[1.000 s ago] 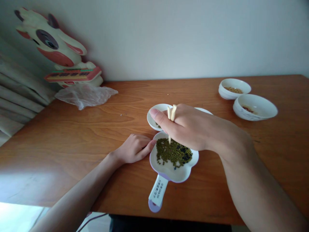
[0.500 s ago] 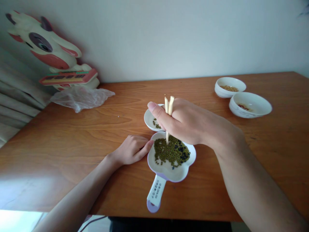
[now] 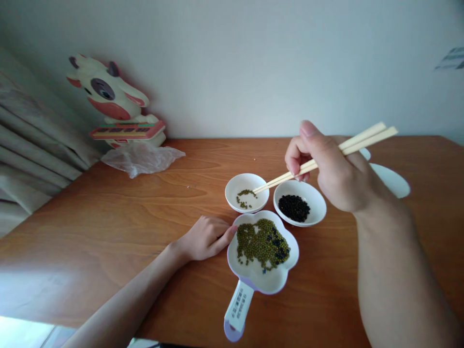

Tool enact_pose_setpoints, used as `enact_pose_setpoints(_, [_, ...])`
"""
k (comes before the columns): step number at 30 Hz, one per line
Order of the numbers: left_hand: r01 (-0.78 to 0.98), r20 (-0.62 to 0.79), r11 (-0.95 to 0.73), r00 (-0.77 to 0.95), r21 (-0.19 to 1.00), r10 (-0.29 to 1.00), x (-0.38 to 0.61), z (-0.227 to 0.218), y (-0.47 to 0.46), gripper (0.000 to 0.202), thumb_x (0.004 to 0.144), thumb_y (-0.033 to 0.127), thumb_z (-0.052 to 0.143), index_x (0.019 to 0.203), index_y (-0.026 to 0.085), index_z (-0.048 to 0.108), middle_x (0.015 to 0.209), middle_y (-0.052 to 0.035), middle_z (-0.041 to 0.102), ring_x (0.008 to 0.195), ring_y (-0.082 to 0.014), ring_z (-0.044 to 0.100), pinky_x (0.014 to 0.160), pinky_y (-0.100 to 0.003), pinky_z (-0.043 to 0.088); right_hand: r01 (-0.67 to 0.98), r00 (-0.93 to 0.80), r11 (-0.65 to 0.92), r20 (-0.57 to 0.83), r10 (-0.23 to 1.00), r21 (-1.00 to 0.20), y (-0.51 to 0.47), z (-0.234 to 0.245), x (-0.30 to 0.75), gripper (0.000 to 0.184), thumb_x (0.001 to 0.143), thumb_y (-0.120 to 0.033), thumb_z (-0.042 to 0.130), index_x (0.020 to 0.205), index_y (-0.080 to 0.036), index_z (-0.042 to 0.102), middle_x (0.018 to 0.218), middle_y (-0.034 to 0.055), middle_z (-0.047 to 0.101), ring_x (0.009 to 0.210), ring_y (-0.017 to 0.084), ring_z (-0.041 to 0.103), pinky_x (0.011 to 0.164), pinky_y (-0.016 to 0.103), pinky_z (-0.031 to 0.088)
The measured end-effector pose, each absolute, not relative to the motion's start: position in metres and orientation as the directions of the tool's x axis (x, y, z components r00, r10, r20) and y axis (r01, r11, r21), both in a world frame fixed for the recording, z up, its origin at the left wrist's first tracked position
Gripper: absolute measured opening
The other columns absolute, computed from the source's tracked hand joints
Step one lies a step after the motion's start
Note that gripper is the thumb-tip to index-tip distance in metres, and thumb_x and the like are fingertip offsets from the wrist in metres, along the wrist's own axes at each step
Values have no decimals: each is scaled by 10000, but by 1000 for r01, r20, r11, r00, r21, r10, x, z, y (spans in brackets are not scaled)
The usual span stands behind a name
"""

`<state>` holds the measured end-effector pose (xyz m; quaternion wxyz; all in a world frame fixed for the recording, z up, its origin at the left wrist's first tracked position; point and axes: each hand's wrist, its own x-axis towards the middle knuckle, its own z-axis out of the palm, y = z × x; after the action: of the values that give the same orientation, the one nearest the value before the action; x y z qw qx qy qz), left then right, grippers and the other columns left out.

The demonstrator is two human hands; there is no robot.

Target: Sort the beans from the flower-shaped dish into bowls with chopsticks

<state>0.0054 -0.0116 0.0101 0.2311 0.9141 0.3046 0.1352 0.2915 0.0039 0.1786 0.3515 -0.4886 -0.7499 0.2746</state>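
My right hand [image 3: 337, 169] grips a pair of wooden chopsticks [image 3: 277, 181]. Their tips are inside a small white bowl [image 3: 235, 186] that holds a few green mung beans [image 3: 243, 205]. To its right stands a white bowl [image 3: 318, 203] of black beans [image 3: 294, 208]. In front lies a white, purple-edged flower-shaped dish [image 3: 277, 280] with a labelled handle, holding many mung beans [image 3: 253, 244] mixed with some black ones. My left hand [image 3: 208, 237] rests on the table, fingers curled, its thumb on the dish's left rim. Whether anything is between the chopstick tips is too small to tell.
Two more white bowls, one of them a bowl [image 3: 389, 180] at the right, are partly hidden behind my right hand and arm. A cow-shaped toy keyboard [image 3: 126, 130] and a crumpled clear plastic bag [image 3: 143, 157] are at the back left of the wooden table [image 3: 108, 232].
My right hand has moved up and right from above the dish, and the chopstick tips went from the dish to the small bowl. The black-bean bowl is now uncovered. The view shifted slightly.
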Motion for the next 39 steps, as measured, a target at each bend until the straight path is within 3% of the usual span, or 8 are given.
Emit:
enact_pose_setpoints(6, [508,105,-711,774,486,625,6,9,-12,482,1123,329,295,728,177,525,740,-39,648,643,-126,582,643,-254,413,516,-315,387,251,915,-764,6,177,298,632,1041,-647,256,659,-216,515,637,-4,519,635,154,479,670,303,371])
enact_pose_setpoints(10, [512,103,-709,772,485,628,6,8,-12,483,1123,335,297,724,178,521,730,-35,645,632,-124,568,643,-257,405,535,-390,324,112,914,-780,1,177,302,633,1045,-649,234,674,-214,507,643,-12,497,644,150,470,657,300,354])
enact_pose_setpoints(17, [508,86,-705,779,495,622,6,10,-11,491,1126,333,284,727,173,521,747,-41,658,646,-121,576,662,-257,417,709,-402,247,-91,911,-660,-3,162,289,636,1009,-723,250,700,-213,470,600,-33,422,569,133,390,578,307,286])
enact_pose_setpoints(24, [498,82,-700,782,512,617,6,11,-11,481,1125,329,295,740,172,538,737,-31,633,645,-124,565,652,-263,403,709,-468,308,-96,879,-634,-7,160,264,675,1008,-738,178,637,-218,393,577,-12,484,522,120,376,531,325,230])
enact_pose_setpoints(28, [503,77,-692,778,518,623,5,10,-11,477,1124,331,294,739,176,527,747,-30,629,652,-126,554,660,-267,403,710,-482,329,-90,871,-622,-9,160,256,675,1013,-730,208,589,-224,346,509,-18,415,486,117,354,537,326,234])
enact_pose_setpoints(39, [522,53,-675,770,521,636,6,11,-11,473,1124,337,280,723,176,470,722,-20,604,642,-119,524,666,-260,395,721,-467,330,-76,881,-609,-4,160,264,636,1066,-596,240,634,-202,489,535,-16,472,493,112,370,573,333,248])
